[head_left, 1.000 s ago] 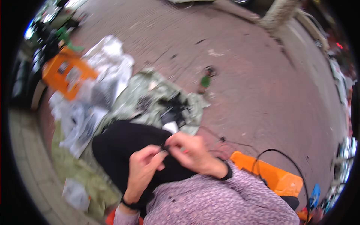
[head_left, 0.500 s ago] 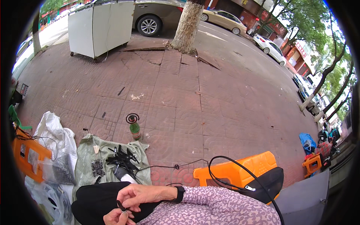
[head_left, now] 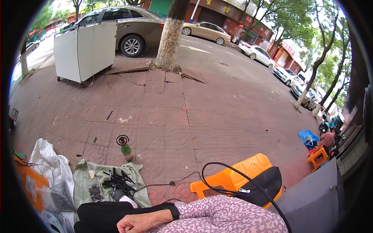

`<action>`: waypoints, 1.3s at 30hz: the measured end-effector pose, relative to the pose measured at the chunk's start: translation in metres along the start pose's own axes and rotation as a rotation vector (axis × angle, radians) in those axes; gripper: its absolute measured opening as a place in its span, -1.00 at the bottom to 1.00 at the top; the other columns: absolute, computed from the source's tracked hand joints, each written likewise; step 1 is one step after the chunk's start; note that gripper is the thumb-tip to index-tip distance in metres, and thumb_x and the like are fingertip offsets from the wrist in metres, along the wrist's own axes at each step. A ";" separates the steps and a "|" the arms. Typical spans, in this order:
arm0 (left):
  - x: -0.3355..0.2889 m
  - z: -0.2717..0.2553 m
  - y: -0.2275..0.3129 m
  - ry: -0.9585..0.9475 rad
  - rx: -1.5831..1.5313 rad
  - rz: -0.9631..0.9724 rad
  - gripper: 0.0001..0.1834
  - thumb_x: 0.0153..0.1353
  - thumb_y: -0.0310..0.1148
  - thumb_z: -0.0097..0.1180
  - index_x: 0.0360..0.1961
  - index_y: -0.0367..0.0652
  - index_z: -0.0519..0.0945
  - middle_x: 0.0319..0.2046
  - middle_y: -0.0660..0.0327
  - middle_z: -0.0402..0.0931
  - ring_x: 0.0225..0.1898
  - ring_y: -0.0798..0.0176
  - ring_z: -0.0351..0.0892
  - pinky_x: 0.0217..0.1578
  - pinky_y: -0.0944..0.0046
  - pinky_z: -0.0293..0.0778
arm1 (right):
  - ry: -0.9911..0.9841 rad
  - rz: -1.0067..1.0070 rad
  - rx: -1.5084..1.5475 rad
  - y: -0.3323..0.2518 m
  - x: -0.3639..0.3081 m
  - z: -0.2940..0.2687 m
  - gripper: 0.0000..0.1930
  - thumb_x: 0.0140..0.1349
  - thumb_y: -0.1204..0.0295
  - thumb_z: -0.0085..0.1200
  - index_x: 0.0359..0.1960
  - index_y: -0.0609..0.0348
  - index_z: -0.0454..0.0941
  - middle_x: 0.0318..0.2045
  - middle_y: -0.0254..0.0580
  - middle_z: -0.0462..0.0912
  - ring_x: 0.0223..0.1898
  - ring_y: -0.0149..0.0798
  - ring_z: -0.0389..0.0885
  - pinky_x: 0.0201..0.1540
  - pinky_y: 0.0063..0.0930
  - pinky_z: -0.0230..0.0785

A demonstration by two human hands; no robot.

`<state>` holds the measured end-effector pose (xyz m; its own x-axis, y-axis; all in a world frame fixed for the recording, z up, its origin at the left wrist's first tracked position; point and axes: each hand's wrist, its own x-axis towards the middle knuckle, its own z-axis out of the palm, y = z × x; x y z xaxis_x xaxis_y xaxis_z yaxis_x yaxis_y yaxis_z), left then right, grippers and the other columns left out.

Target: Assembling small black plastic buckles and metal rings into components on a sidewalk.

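Observation:
My right hand [head_left: 136,223], with a black band [head_left: 175,212] at the wrist, is low in the picture over my black-clad leg [head_left: 101,215]. Its fingers are curled inward, and the lower edge cuts off their tips. Whatever they hold is hidden. My left hand is out of the picture. Beyond my knees a green woven sack [head_left: 81,174] lies spread on the pavement. A heap of thin black strips [head_left: 118,178] and a patch of small dark pieces [head_left: 94,192] rest on it.
A green bottle topped by a dark coil [head_left: 126,151] stands past the sack. Left are a white sack [head_left: 48,163] and an orange stool [head_left: 35,182]. Right, another orange stool [head_left: 248,169] bears a black bag [head_left: 262,186], with a black cable [head_left: 229,167] looping past.
The view has tilted up, so things sit lower. My left hand, which held a small dark piece with a light end at my right fingers, has dropped out of sight.

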<state>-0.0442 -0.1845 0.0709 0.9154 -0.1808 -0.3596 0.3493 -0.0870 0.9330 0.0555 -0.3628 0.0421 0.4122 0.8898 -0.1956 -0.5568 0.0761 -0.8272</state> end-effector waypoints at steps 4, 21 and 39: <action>0.004 -0.006 -0.014 -0.057 -0.125 0.078 -0.68 0.37 -0.29 -0.06 -0.51 -0.25 0.48 -0.60 0.31 0.42 -0.58 0.48 0.29 -0.52 0.46 0.20 | 0.060 0.007 0.032 0.001 -0.003 0.005 -0.86 0.13 0.52 0.13 -0.27 0.26 0.55 -0.54 -0.34 0.58 -0.62 -0.56 0.42 -0.61 -0.66 0.22; 0.017 0.012 0.004 -0.076 0.132 0.112 -0.77 0.36 -0.44 0.02 -0.27 -0.44 0.60 -0.47 0.29 0.56 -0.44 0.44 0.45 -0.41 0.38 0.37 | 0.127 -0.015 -0.447 -0.013 -0.034 -0.003 -0.68 0.31 0.26 0.08 -0.42 0.33 0.54 -0.57 -0.30 0.57 -0.48 -0.47 0.48 -0.45 -0.50 0.34; 0.088 0.024 0.033 -0.252 0.076 -0.138 -0.82 0.37 -0.42 0.00 -0.39 -0.24 0.52 -0.56 0.36 0.42 -0.54 0.50 0.31 -0.50 0.47 0.23 | 0.342 -0.199 -0.225 -0.001 -0.054 -0.041 -0.65 0.35 0.28 -0.05 -0.48 0.32 0.53 -0.62 -0.46 0.47 -0.53 -0.55 0.35 -0.50 -0.54 0.23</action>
<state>0.0433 -0.2272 0.0693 0.7785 -0.3990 -0.4844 0.4421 -0.1991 0.8746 0.0637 -0.4293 0.0321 0.7307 0.6653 -0.1529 -0.2877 0.0970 -0.9528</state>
